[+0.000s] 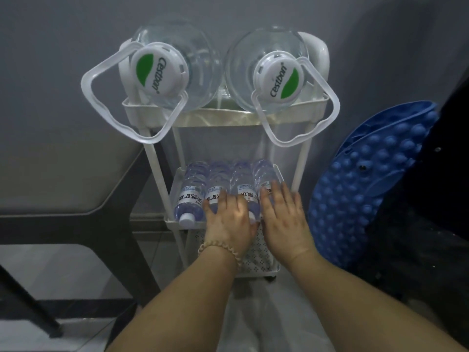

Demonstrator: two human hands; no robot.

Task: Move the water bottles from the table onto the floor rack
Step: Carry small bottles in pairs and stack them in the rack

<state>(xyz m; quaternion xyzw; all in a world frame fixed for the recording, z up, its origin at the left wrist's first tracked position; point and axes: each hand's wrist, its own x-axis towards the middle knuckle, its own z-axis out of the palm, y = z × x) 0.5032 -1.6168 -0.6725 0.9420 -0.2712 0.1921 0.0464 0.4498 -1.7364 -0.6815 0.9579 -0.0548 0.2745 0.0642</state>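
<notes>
Several small water bottles [193, 191] lie side by side on the middle shelf of the white floor rack [170, 199], caps toward me. My left hand [228, 221], with a bead bracelet at the wrist, rests fingers spread on the two middle bottles. Beside it, my right hand [283, 217] lies flat on the rightmost bottle [264, 171]. Neither hand wraps around a bottle. Two large clear water jugs [177, 69] with white caps and carry handles lie on the rack's top shelf.
A dark table [66, 179] stands at the left, its leg close to the rack. A blue bumpy mat [368, 189] leans at the right against something dark. The rack's perforated bottom shelf [256, 260] shows under my wrists. A grey wall is behind.
</notes>
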